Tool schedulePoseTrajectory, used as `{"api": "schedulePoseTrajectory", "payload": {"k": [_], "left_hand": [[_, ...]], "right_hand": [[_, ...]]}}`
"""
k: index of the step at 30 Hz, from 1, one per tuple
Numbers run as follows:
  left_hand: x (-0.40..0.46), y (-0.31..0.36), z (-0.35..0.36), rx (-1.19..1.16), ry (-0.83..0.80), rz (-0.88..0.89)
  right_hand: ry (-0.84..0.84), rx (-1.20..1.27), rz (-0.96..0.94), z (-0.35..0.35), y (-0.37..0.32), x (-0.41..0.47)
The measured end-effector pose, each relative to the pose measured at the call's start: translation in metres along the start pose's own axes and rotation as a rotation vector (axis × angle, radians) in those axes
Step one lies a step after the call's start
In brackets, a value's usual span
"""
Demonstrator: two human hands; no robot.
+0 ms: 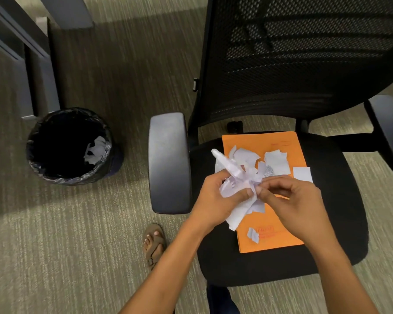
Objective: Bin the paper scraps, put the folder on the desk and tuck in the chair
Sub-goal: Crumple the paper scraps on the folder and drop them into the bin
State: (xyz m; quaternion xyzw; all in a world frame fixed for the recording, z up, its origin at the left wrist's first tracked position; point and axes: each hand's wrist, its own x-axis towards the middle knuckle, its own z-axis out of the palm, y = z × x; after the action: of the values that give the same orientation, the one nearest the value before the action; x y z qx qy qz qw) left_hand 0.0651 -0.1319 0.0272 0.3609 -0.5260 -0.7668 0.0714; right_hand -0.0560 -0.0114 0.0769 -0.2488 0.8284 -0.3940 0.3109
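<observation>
An orange folder (279, 234) lies on the black seat of an office chair (340, 223). Several white paper scraps (276, 162) are scattered over the folder. My left hand (216, 200) grips a bunch of crumpled scraps (234, 177) above the seat's left side. My right hand (297, 200) pinches the same bunch from the right with its fingertips. One small scrap (252, 234) sits near the folder's front edge. A round black bin (69, 145) with a plastic liner stands on the carpet to the left, with some white scraps inside it.
The chair's left armrest (169, 164) stands between the seat and the bin. Its mesh backrest (304, 53) rises at the top right. Grey desk panels and legs (32, 64) stand at the upper left. My sandalled foot (154, 243) is on the carpet.
</observation>
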Motion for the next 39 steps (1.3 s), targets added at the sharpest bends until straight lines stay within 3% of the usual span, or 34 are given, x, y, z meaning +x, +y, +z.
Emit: {"api": "schedulePoseTrajectory", "payload": {"k": [4, 9, 16, 24, 30, 39], "left_hand": [[-0.009, 0.022, -0.015, -0.022, 0.007, 0.047], [-0.011, 0.041, -0.049, -0.084, 0.146, 0.088], [-0.031, 0.065, -0.146, -0.268, 0.457, 0.157], [-0.038, 0.038, -0.324, -0.33, 0.866, 0.104], [0.002, 0.021, -0.397, -0.51, 0.94, -0.059], [0.028, 0.018, -0.426, -0.691, 0.893, -0.193]], "right_hand": [[-0.039, -0.223, -0.185, 0.007, -0.029, 0.003], [-0.169, -0.395, -0.354, 0.025, -0.067, 0.009], [-0.015, -0.13, -0.371, 0.051, -0.105, 0.016], [-0.03, 0.121, -0.268, 0.094, -0.126, 0.023], [-0.105, 0.284, -0.262, 0.131, -0.147, 0.039], [-0.15, 0.385, -0.23, 0.168, -0.157, 0.068]]}}
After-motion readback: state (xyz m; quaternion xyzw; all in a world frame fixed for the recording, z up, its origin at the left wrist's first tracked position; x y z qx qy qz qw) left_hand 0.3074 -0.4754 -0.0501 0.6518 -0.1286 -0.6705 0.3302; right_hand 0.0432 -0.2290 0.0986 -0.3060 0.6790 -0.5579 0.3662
